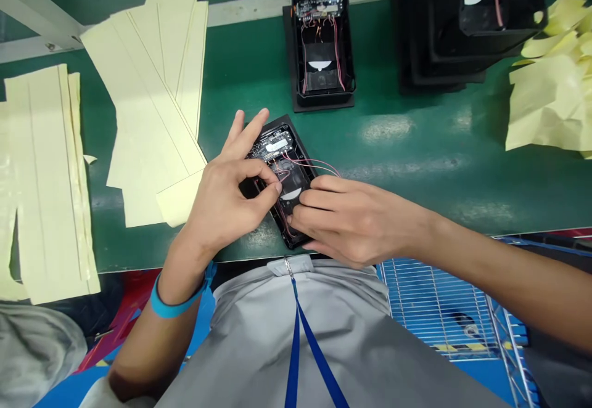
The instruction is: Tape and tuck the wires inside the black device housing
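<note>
A black plastic casing [292,181] lies tilted at the bench's front edge, open side up. Inside it are a circuit board [276,143], thin pinkish wires [311,163] and a white, partly covered disc shape. My left hand [234,189] reaches over the casing's left side, thumb and index finger pinched at a thin wire, the other fingers raised. Over the right rim lies my right hand [349,220], fingers curled and closed with their tips inside the casing. Wires loop out of the casing toward its knuckles. Whatever sits between its fingertips is hidden.
A similar opened casing [321,50] with board and wires stands behind. Stacked black casings [435,38] rise at the back right, beside crumpled yellow paper [548,100]. Pale yellow sheets [152,112] and more strips [50,180] cover the left. A wire rack [439,303] stands below the bench.
</note>
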